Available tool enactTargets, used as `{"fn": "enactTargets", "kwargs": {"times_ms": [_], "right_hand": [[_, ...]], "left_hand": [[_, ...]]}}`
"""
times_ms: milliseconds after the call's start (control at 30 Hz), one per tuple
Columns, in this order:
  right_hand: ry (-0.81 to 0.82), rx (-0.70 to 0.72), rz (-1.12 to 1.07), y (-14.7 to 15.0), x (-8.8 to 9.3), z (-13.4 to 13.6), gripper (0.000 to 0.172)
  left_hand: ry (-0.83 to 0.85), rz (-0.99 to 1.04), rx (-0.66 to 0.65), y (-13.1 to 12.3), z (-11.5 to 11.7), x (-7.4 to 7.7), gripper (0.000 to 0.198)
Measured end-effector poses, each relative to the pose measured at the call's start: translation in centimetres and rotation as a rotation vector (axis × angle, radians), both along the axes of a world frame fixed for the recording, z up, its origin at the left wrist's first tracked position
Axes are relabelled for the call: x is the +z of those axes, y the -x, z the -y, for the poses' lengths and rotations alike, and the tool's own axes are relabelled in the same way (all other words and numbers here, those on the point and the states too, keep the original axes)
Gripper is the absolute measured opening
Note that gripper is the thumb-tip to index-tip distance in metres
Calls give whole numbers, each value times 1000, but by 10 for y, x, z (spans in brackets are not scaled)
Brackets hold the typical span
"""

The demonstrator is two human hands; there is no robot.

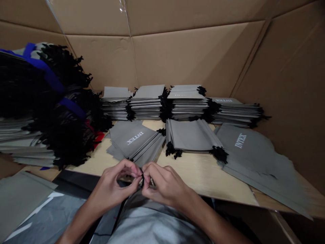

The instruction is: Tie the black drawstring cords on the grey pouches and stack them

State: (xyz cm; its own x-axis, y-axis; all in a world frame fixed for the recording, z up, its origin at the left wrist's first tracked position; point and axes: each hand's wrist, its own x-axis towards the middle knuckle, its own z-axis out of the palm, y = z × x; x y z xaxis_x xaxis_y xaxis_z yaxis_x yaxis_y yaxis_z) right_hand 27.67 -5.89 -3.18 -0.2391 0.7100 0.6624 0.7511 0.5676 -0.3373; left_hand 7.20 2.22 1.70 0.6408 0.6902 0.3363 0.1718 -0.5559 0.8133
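My left hand (115,181) and my right hand (164,183) meet at the table's front edge, close to my body. Both pinch a short piece of black cord (142,179), fingertips nearly touching. Grey fabric (138,200) shows just below the fingers; whether the cord joins it is hidden. Beyond my hands lies a fanned pile of grey drawstring bags (137,137), the top one printed INTEX. To its right sits a stack of grey bags (191,135) with black cord ends bunched at its near corners.
Several neat stacks of grey bags (147,101) line the back, against a cardboard wall (177,57). A tall heap of bags with black cords (71,135) and blue straps stands left. Flat grey pieces (256,159) overhang the table's right front edge. More grey fabric (21,200) lies lower left.
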Motion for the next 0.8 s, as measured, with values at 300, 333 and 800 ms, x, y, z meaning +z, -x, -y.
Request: {"fn": "enactTargets", "kwargs": {"times_ms": [300, 333, 800], "right_hand": [[-72, -34, 170, -1, 9, 3, 13], [-70, -34, 170, -1, 9, 3, 13], [104, 84, -48, -3, 3, -5, 23]], "left_hand": [[96, -35, -160, 3, -6, -9, 33], [104, -39, -167, 3, -7, -11, 33], [347, 78, -205, -6, -10, -23, 38]]}}
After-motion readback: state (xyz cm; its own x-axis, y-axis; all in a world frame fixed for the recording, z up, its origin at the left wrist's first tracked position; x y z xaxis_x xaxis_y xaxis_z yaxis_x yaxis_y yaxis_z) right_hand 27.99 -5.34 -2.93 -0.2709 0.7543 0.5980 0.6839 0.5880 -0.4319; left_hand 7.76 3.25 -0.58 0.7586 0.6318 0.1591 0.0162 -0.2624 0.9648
